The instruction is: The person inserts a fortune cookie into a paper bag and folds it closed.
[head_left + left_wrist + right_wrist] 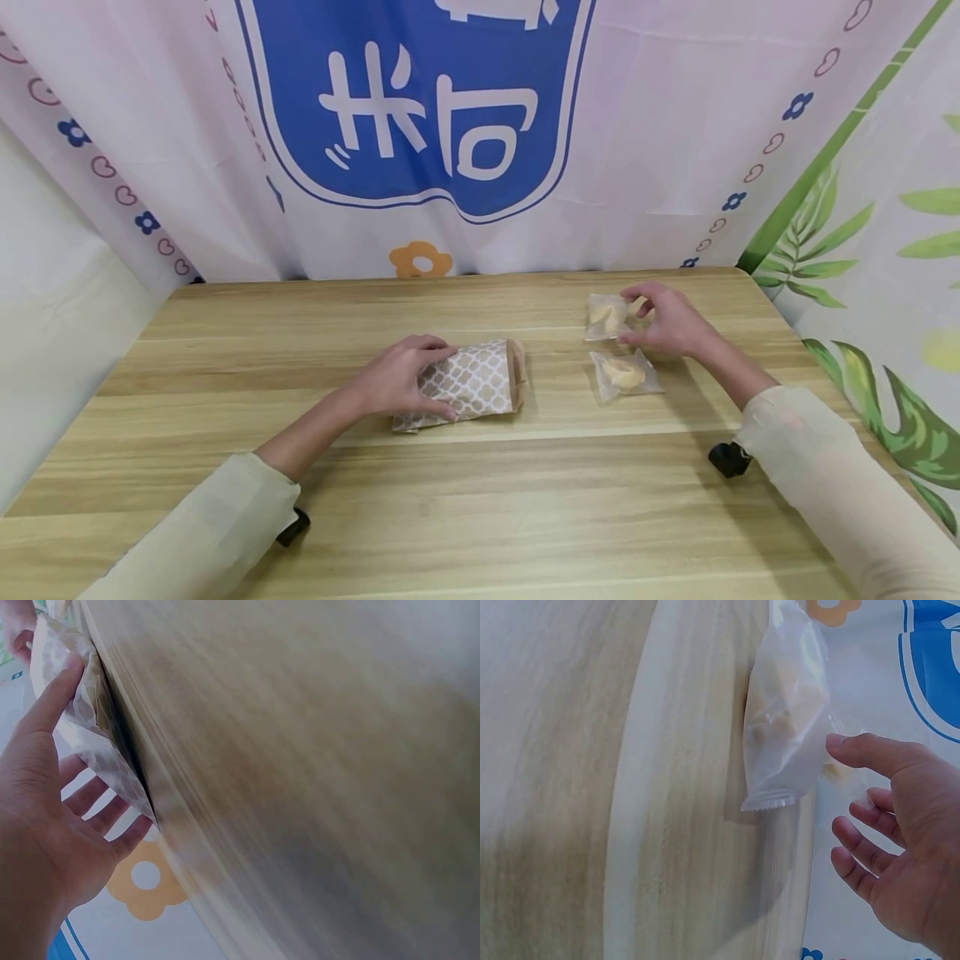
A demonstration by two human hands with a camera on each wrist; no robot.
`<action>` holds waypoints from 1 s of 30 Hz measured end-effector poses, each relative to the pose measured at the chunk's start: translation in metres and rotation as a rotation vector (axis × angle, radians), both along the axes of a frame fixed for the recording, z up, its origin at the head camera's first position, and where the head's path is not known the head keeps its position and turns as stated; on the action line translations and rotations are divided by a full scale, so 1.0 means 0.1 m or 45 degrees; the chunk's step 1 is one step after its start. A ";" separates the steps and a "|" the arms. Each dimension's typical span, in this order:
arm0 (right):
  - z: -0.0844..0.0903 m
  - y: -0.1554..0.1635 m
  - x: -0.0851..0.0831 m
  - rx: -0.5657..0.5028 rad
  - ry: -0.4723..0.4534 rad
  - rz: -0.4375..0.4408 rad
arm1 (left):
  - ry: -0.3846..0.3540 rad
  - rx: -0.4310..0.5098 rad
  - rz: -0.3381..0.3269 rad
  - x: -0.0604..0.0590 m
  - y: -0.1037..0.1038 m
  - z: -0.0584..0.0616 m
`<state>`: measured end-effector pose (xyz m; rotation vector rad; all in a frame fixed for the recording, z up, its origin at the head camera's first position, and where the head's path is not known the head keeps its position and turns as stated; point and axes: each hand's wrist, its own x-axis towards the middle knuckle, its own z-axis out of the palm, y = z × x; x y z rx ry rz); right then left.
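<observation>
A tan paper bag with a white lattice pattern lies on its side, its mouth facing right. My left hand holds its closed end, thumb along the near side and fingers along the far side; the left wrist view shows the bag between them. To the right lie two clear-wrapped fortune cookies, a far one and a near one. My right hand is at the right edge of the far packet, thumb and fingers spread apart. In the right wrist view the near packet partly hides the far one.
The wooden table meets a printed curtain with a blue sign at its back edge. A leaf-patterned cloth hangs at the right. Black wrist devices show beneath the light sleeves.
</observation>
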<state>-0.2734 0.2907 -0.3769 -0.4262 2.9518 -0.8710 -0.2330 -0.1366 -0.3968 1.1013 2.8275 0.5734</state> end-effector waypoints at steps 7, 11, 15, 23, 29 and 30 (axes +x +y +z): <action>0.04 -0.05 0.02 -0.005 0.043 0.031 | -0.018 0.015 0.016 0.00 0.00 -0.01; 0.07 -0.10 0.04 -0.019 0.066 0.058 | -0.034 0.023 0.026 0.00 0.01 -0.01; 0.11 -0.15 0.07 -0.029 0.069 0.072 | -0.037 0.027 0.031 0.01 0.01 -0.01; 0.18 -0.23 0.11 -0.062 0.104 0.127 | -0.045 0.037 0.036 0.01 0.01 -0.01; 0.21 -0.30 0.14 -0.104 0.123 0.177 | -0.043 0.042 0.037 0.01 0.01 -0.01; 0.22 -0.31 0.15 -0.109 0.125 0.188 | -0.041 0.043 0.034 0.01 0.01 -0.01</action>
